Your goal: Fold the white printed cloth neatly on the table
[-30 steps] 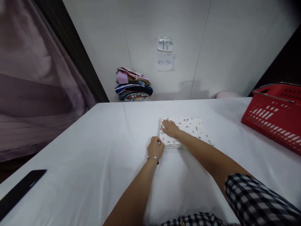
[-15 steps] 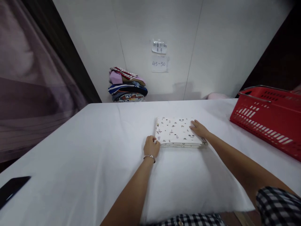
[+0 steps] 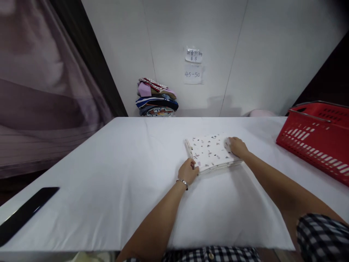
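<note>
A folded white cloth (image 3: 210, 154) with small dark prints lies on the white table (image 3: 109, 174), a little right of the middle. My left hand (image 3: 187, 171), with a bracelet at the wrist, pinches the cloth's near left corner, thumb on top. My right hand (image 3: 237, 146) grips the cloth's far right edge, fingers curled over it. The cloth sits slightly turned and its near edge looks a little raised off the table.
A red plastic basket (image 3: 316, 136) stands at the table's right edge. A stack of folded clothes (image 3: 156, 97) rests against the wall behind the table. Two paper notes (image 3: 193, 65) hang on the wall. A black flat object (image 3: 25, 214) lies at the near left edge.
My right hand slid from the cloth's left part to its right edge and closed on it. The left hand moved onto the near left corner. The cloth has turned slightly.
</note>
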Tool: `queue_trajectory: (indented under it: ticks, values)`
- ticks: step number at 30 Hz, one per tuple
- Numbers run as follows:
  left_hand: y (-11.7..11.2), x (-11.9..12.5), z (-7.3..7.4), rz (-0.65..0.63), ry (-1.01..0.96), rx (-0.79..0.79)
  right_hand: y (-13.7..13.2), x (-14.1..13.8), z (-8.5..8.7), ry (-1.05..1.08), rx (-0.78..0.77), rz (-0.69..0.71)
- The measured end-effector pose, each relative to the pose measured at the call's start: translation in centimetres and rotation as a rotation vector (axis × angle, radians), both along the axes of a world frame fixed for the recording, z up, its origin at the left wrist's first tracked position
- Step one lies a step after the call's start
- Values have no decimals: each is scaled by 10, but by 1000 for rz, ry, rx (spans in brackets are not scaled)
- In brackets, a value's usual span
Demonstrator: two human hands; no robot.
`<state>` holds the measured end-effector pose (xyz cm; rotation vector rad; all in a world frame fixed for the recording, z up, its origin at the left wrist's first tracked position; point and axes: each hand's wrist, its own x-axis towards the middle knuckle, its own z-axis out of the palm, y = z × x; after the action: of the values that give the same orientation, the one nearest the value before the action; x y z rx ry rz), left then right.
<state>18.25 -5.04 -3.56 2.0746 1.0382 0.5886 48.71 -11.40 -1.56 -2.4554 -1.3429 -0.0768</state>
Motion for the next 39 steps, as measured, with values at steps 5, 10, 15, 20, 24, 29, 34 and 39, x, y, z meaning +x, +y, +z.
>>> queue_trajectory:
  ticks: [5,10,15,20,24,29,34,39]
  values:
    - [2,0,-1,-6,-15,13,17,-94,7,72,37,406]
    - [6,-2,-4,-41,-53,4,-11,-165,-8,14,-10,693]
    - [11,-3,-9,-25,-108,-24,-36,-168,-26,-127,80,731]
    - [27,-4,-8,89,-101,-30,-36,-165,-34,-201,136,714]
    - [57,2,2,144,18,89,-33,-166,-32,-206,131,709]
    - [102,27,8,92,125,152,-33,-165,-31,-187,175,715]
    - [131,55,4,7,111,114,-34,-167,-30,-186,263,728]
    - [142,64,7,-76,114,37,-32,-170,-28,-193,298,725]
